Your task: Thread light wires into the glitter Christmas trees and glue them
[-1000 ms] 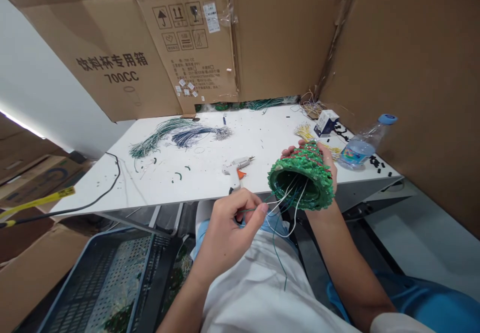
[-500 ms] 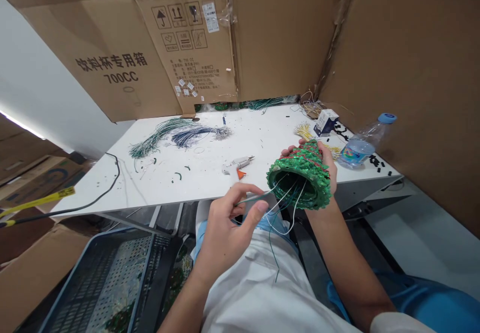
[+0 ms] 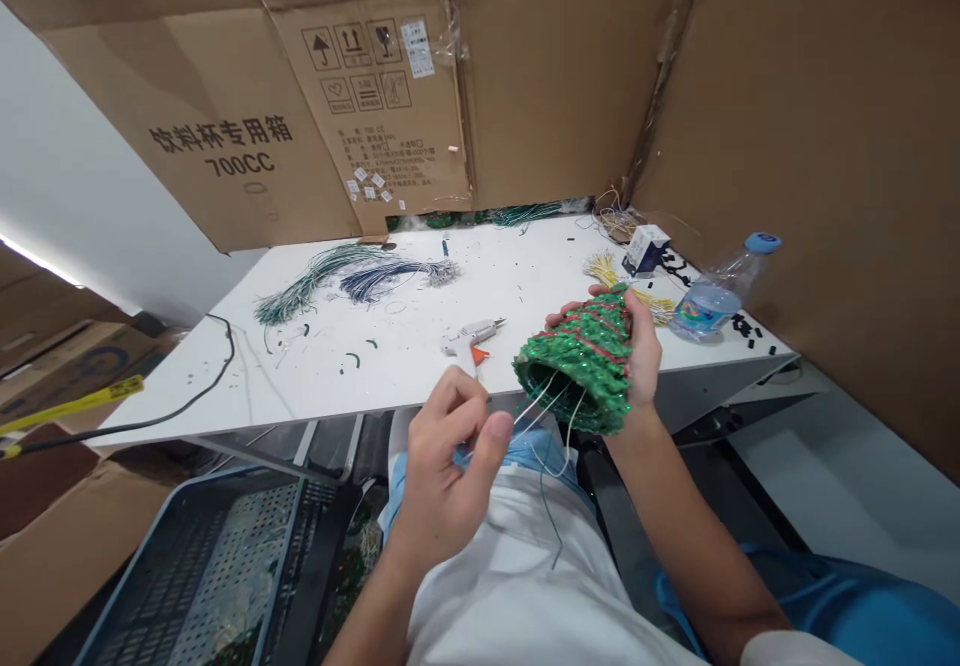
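A green glittery cone-shaped tree [image 3: 589, 346] with red trim lies tilted in my right hand [image 3: 643, 351], its hollow base facing down and to the left. White and green wires [image 3: 574, 436] come out of the base opening. My left hand [image 3: 454, 456] is curled closed just left of the base, with the wires running to its fingers. Behind my left hand, a glue gun [image 3: 476, 336] with an orange trigger lies on the white table [image 3: 300, 376].
Bundles of green wires [image 3: 307, 281] and blue wires [image 3: 386, 276] lie on the table. A water bottle [image 3: 716, 291], small box [image 3: 645, 249] and yellow wires [image 3: 602, 268] are at the right. Cardboard [image 3: 555, 86] stands behind. A blue crate [image 3: 176, 566] sits lower left.
The tree and my right hand have shifted left, with the base turned more downward. My left hand's fingers have curled in tighter.
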`<state>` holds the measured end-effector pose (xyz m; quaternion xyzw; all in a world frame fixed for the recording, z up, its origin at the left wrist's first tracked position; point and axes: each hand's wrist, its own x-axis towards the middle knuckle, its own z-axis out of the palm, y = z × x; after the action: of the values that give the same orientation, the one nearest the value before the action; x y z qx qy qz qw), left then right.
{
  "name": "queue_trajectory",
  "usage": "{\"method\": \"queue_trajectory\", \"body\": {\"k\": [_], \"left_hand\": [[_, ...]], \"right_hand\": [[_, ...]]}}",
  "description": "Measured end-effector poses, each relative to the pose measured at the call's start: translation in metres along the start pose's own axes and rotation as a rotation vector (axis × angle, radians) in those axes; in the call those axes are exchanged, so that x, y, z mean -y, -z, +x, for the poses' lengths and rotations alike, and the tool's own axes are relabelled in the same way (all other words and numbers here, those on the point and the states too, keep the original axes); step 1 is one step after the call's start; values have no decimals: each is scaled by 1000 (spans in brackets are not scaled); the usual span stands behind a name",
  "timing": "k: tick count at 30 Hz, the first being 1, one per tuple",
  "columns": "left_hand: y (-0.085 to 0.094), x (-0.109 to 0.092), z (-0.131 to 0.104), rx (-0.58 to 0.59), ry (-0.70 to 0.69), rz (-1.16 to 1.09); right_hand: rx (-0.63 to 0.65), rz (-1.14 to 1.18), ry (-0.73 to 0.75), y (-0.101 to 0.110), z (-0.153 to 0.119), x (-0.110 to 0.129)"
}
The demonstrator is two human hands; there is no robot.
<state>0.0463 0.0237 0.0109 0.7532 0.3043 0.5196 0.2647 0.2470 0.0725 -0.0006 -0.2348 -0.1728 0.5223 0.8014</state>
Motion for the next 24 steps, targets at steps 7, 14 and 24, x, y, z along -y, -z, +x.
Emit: {"method": "queue_trajectory", "body": {"k": [7,14,24], "left_hand": [[-21,0,-15,-48,59,-488],[-42,21,-32,-118,481,-473],[-52,35,-34,-308,309,-275]], "right_hand": [[13,-130,162,-18,-21,0],[-9,-251,520,-31,-42,-3],[200,-250,856,-32,-48,-19]]}}
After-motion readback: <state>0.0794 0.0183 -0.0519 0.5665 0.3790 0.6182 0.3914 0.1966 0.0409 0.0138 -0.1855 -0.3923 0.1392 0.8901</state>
